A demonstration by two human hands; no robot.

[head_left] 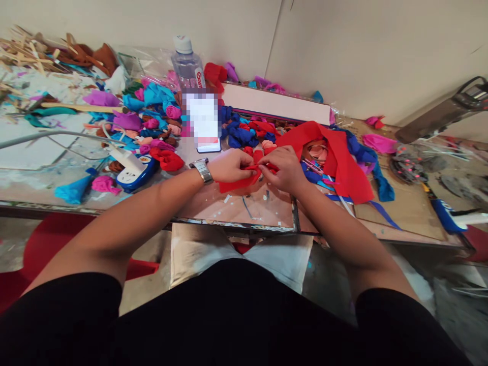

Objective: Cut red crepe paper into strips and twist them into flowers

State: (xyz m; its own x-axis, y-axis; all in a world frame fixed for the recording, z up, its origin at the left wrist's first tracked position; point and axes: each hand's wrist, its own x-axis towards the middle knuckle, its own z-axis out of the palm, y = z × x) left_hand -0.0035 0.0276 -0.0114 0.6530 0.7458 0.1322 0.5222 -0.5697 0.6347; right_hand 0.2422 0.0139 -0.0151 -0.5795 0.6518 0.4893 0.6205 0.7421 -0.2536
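Observation:
My left hand, with a metal watch at its wrist, pinches a piece of red crepe material in front of me. Close against it, my right hand has its fingers closed on the same red piece. Part of the piece hangs below the left hand over the table; the fingers hide the rest. Just right of my right hand, a long red strip lies curved over a heap of coloured pieces.
A phone leans before a plastic bottle. At the left are a blue power socket with a plug and cable, and many crumpled coloured pieces. A dark cylindrical object leans at the right. The table edge runs before my lap.

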